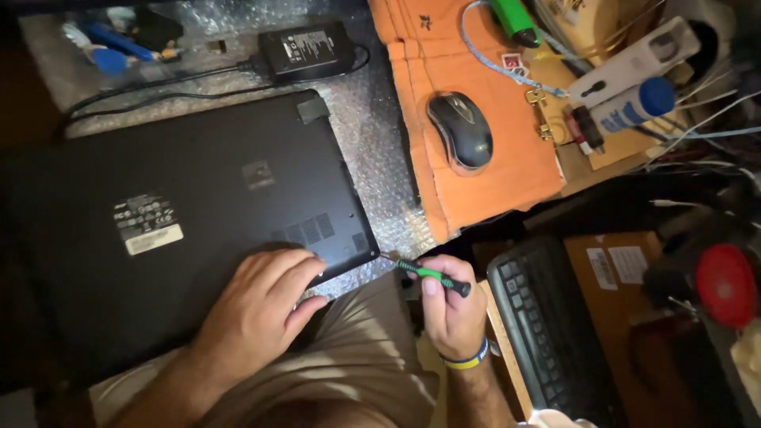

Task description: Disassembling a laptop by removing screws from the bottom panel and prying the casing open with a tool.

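Observation:
A black laptop (198,206) lies upside down on bubble wrap, its underside with a label and vents facing up. My left hand (258,309) rests flat on its near right corner, fingers spread a little, holding nothing. My right hand (452,305) grips a small green and black screwdriver (432,276), whose tip points at the laptop's right corner edge. A blue and yellow band circles my right wrist.
A black power adapter (307,49) with its cable sits behind the laptop. To the right lie a mouse (461,131) on an orange cloth (507,170), a black keyboard (547,325), a brown box, a red round lid (725,285), keys, a white bottle with blue cap and tangled wires.

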